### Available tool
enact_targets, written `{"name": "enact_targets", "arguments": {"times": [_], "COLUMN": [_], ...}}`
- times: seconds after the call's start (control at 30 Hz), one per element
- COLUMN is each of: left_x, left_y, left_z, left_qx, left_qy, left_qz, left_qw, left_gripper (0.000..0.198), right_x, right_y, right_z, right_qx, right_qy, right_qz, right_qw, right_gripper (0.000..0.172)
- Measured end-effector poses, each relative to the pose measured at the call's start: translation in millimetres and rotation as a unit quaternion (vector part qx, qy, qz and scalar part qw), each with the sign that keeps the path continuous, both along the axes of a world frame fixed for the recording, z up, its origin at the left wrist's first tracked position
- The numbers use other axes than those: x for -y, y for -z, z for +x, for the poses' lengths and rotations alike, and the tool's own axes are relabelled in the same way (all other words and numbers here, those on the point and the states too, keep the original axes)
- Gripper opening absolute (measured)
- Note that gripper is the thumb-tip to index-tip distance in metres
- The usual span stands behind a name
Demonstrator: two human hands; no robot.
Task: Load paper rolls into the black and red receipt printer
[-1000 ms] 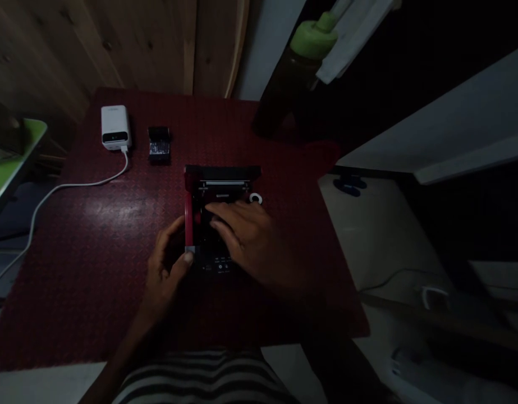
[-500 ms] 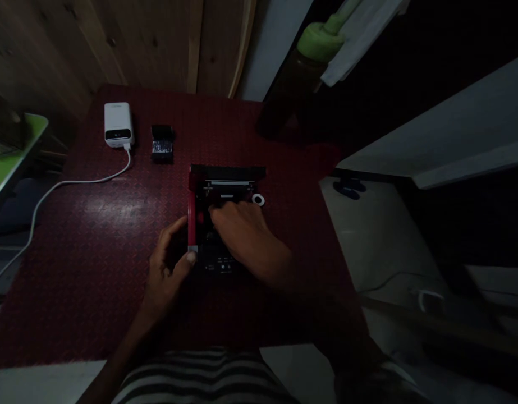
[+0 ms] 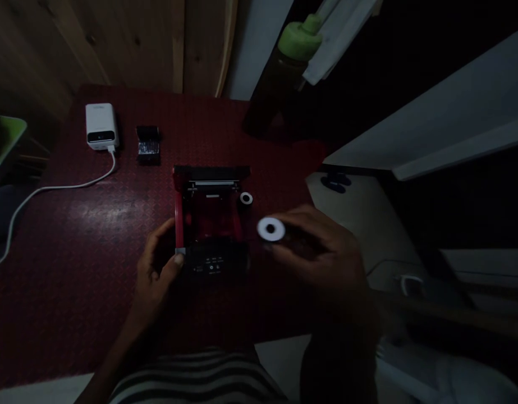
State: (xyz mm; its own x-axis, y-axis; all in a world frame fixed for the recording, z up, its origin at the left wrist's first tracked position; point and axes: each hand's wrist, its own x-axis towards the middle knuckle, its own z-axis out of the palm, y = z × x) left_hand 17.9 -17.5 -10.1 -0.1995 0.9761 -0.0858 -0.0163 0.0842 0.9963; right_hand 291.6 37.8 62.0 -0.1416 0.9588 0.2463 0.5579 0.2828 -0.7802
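Observation:
A small red-and-black printer (image 3: 216,258) stands on the table with its lid (image 3: 212,173) raised and its red inner bay exposed. My left hand (image 3: 157,269) grips its left side, the thumb on the front corner and the fingers along the outer wall. Off to the right of the printer, my right hand (image 3: 321,241) pinches a roll (image 3: 279,229) whose round white end with a dark centre faces me. The roll's far side is hidden by the fingers and shadow. Close to the printer's right wall sits a smaller white-ended roll (image 3: 246,198).
Behind on the left are a white power bank (image 3: 101,120) with a white cable (image 3: 65,186) and a small black item in shiny wrap (image 3: 148,147). A dark bottle with a green cap (image 3: 299,42) stands at the back right. The red table (image 3: 94,280) ends at right above the floor.
My right hand has come out of the printer's bay and moved right with the white-ended roll. The left hand keeps its hold. The whole view has shifted slightly.

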Motion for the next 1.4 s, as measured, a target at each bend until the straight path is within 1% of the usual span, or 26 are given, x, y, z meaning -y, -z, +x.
{"name": "enact_targets", "arguments": {"times": [0.07,0.13,0.23,0.33,0.43,0.5,0.6,0.67,0.73,0.8,0.83,0.87,0.93,0.97,1.03,1.1,1.13,1.2,1.27,1.33,1.4], "left_x": [0.4,0.6,0.6,0.3,0.0,0.0,0.5,0.8,0.9,1.0,1.2,1.4,1.7,1.7,1.6,1.1,0.9,0.4,0.4,0.6,1.0], "left_y": [2.4,4.3,6.0,6.9,7.2,7.2,8.3,9.4,10.2,10.3,10.1,9.8,9.1,8.7,7.7,6.3,5.6,4.5,4.3,5.1,6.4], "left_z": [-0.3,-0.8,-1.5,-1.7,-1.1,-0.8,-1.0,-1.2,-0.8,0.0,0.3,0.3,-0.4,-1.1,-2.4,-2.9,-2.8,-1.9,-1.0,-0.7,-1.0], "left_qx": [-0.004,-0.010,-0.026,-0.037,-0.033,-0.028,-0.025,-0.025,-0.021,-0.015,-0.013,-0.011,-0.014,-0.019,-0.032,-0.037,-0.036,-0.035,-0.034,-0.031,-0.033], "left_qy": [-0.011,-0.016,-0.013,-0.013,-0.018,-0.019,-0.020,-0.021,-0.023,-0.026,-0.028,-0.030,-0.025,-0.019,-0.011,-0.010,-0.011,-0.013,-0.013,-0.014,-0.012], "left_qz": [0.003,0.004,0.012,0.022,0.023,0.020,0.018,0.019,0.021,0.012,0.007,0.003,0.002,0.003,0.005,0.003,0.005,0.007,0.008,0.009,0.007], "left_qw": [1.000,1.000,0.999,0.999,0.999,0.999,0.999,0.999,0.999,0.999,0.999,0.999,1.000,1.000,0.999,0.999,0.999,0.999,0.999,0.999,0.999], "left_gripper": [0.059,0.059,0.058,0.058,0.057,0.057,0.058,0.058,0.058,0.058,0.057,0.058,0.059,0.060,0.061,0.061,0.062,0.062,0.060,0.060,0.061], "right_x": [8.3,13.5,15.7,14.6,16.5,20.6,25.9,22.3,8.7,-14.7,-28.7,-43.2,-69.5,-79.8,-92.0,-92.3,-88.4,-74.6,-56.7,-40.0,-29.2], "right_y": [18.1,40.6,72.3,90.4,94.6,92.1,81.9,71.8,62.9,59.8,61.4,65.2,77.2,84.1,95.2,97.6,93.9,75.6,45.2,10.7,-17.4], "right_z": [20.7,29.2,22.4,9.6,7.1,13.2,31.4,45.5,55.0,54.7,50.1,42.9,23.8,13.8,-1.8,-6.8,-5.0,5.5,18.7,26.8,24.7], "right_qx": [-0.051,-0.069,-0.049,-0.039,-0.033,-0.031,-0.034,-0.041,-0.044,-0.039,-0.036,-0.036,-0.041,-0.043,-0.051,-0.059,-0.064,-0.074,-0.079,-0.062,-0.018], "right_qy": [0.066,0.100,0.089,0.061,0.042,0.033,0.007,-0.022,-0.025,0.005,0.021,0.023,0.014,0.007,0.001,0.009,0.015,0.020,0.004,-0.047,-0.106], "right_qz": [-0.050,-0.097,-0.126,-0.126,-0.133,-0.142,-0.172,-0.189,-0.176,-0.136,-0.113,-0.105,-0.099,-0.098,-0.093,-0.087,-0.085,-0.081,-0.077,-0.084,-0.093], "right_qw": [0.995,0.988,0.987,0.989,0.990,0.989,0.984,0.981,0.983,0.990,0.993,0.994,0.994,0.994,0.994,0.994,0.994,0.994,0.994,0.993,0.990], "right_gripper": [0.019,0.019,0.020,0.020,0.023,0.031,0.047,0.046,0.036,0.028,0.026,0.029,0.042,0.043,0.035,0.026,0.024,0.027,0.031,0.029,0.030]}}
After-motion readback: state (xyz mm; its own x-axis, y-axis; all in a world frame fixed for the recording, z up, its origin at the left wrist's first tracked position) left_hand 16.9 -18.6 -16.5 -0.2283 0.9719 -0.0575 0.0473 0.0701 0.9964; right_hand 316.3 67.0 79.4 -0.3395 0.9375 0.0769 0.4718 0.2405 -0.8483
